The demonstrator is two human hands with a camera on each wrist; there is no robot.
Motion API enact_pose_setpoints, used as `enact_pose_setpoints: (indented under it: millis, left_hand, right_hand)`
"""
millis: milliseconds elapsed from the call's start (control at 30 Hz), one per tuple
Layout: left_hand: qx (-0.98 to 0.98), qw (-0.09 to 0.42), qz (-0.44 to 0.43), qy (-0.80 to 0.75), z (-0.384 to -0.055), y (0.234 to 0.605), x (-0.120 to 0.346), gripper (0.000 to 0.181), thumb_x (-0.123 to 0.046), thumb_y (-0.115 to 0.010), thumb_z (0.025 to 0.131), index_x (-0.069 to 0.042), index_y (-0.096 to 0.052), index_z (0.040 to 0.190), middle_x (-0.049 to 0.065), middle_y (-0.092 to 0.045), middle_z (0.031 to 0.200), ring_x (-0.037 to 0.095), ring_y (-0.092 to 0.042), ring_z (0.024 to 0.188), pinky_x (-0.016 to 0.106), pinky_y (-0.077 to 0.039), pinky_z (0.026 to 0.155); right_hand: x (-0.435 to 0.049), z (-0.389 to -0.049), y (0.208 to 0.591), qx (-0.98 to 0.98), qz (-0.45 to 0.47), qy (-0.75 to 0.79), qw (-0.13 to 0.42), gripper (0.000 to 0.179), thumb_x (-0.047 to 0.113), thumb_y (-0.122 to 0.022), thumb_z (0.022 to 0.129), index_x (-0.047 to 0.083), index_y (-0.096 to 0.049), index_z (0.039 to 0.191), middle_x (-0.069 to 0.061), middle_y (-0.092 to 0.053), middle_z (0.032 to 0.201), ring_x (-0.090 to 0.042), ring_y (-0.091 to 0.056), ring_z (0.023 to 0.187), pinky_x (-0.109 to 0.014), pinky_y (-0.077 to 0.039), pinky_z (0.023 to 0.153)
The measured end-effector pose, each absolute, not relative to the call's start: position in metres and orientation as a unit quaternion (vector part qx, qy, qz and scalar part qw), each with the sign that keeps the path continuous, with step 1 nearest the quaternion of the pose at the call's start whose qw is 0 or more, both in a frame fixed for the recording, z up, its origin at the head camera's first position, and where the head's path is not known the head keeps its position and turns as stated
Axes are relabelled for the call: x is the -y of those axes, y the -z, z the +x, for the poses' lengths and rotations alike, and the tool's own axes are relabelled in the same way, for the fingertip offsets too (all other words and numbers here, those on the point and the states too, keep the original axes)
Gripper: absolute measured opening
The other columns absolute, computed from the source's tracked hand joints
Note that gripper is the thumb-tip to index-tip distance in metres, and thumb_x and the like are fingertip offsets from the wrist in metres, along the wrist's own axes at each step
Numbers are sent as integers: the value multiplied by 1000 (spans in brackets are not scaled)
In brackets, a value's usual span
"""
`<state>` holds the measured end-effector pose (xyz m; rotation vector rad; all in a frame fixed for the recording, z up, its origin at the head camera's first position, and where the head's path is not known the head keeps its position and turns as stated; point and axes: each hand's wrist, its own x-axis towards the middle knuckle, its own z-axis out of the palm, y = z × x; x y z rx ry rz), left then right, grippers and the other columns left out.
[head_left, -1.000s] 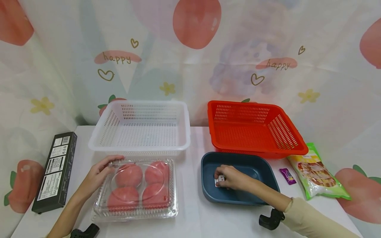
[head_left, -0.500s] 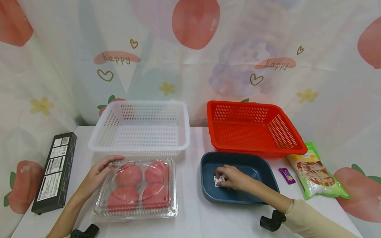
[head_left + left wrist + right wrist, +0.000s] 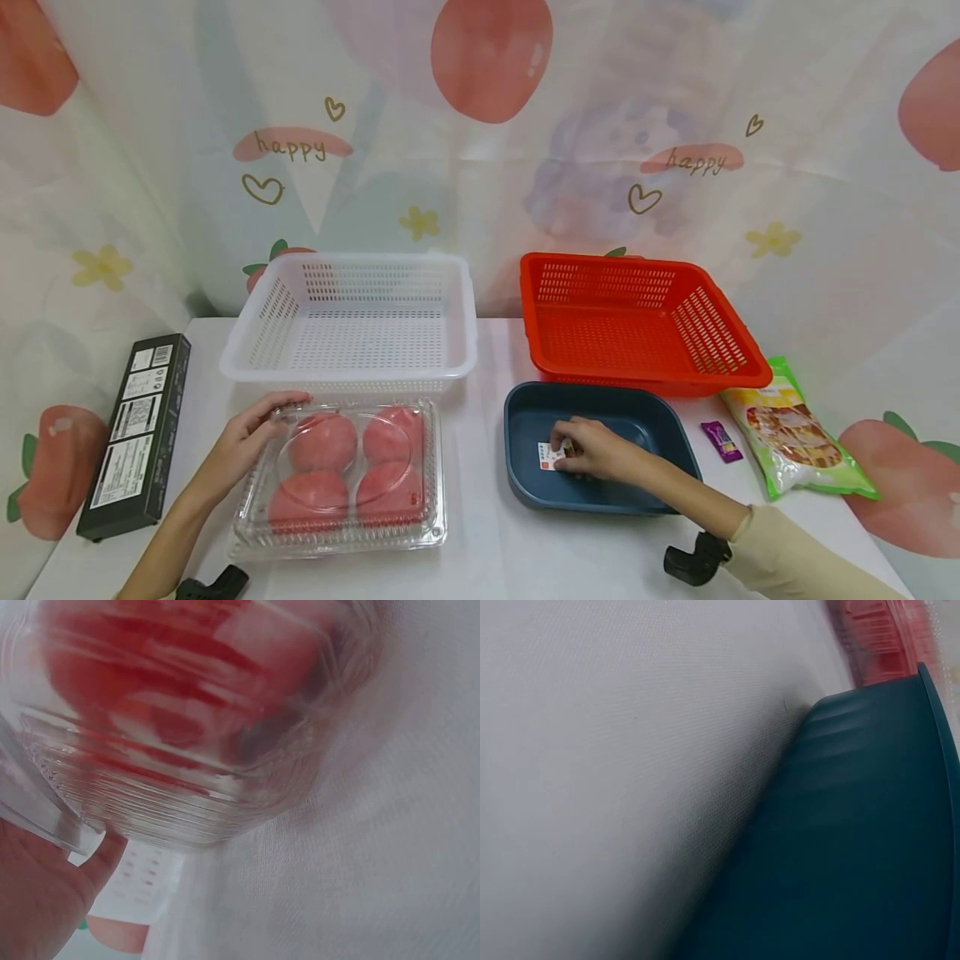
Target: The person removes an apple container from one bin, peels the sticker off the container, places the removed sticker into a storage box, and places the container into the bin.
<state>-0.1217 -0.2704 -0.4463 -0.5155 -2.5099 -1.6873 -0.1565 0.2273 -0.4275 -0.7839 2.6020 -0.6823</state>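
Note:
My left hand (image 3: 242,450) holds the upper left corner of a clear plastic box (image 3: 360,543), its fingers along the far edge. Several rounded red items (image 3: 311,500) show through the lid. The left wrist view has the hand (image 3: 37,892) at the rim beside the box's ribbed wall (image 3: 150,817). My right hand (image 3: 600,450) reaches down into a dark blue basin (image 3: 585,505), thumb and fingers pinching a small packet (image 3: 549,457) with a white printed label. The fingers cover much of the packet. In the right wrist view only the basin's outer wall (image 3: 847,832) shows, no hand.
A white perforated basket (image 3: 348,367) and a red one (image 3: 645,371) stand along the back. To the left lies a long black box (image 3: 135,433) with white labels. At the right are a small purple packet (image 3: 722,442) and a green snack bag (image 3: 802,433).
My right hand has shifted slightly right over the packet, so more of its white label shows. My left hand and the clear box stay where they were.

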Motion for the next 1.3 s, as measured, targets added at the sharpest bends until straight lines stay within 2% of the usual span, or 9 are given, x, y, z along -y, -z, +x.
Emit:
enact_pose_setpoints:
  millis: [267, 500, 1300]
  left_hand:
    - [823, 34, -163, 544, -121, 446, 270, 36, 0, -40, 99, -2, -53, 132, -28, -54, 126, -9, -52, 115, 6, -43, 89]
    - [823, 36, -163, 543, -121, 447, 271, 36, 0, -40, 99, -2, -53, 132, -28, -54, 126, -8, -52, 115, 7, -43, 89]
    - [818, 40, -168, 548, -121, 445, 270, 36, 2, -40, 98, -1, -54, 132, -27, -55, 125, -7, -53, 116, 6, -42, 91]
  right_hand:
    - [-233, -156, 429, -908, -262, 268, 188, 17, 9, -73, 84, 6, -60, 95, -3, -53, 80, 2, -50, 52, -13, -49, 53]
    - [-237, -155, 429, -910, -256, 268, 186, 17, 9, -73, 84, 6, -61, 94, 1, -52, 75, 2, -49, 52, -15, -50, 54]
    - [-250, -151, 428, -915, -231, 279, 179, 13, 6, -71, 85, 2, -61, 92, 1, -52, 72, 1, -50, 54, -14, -49, 53]
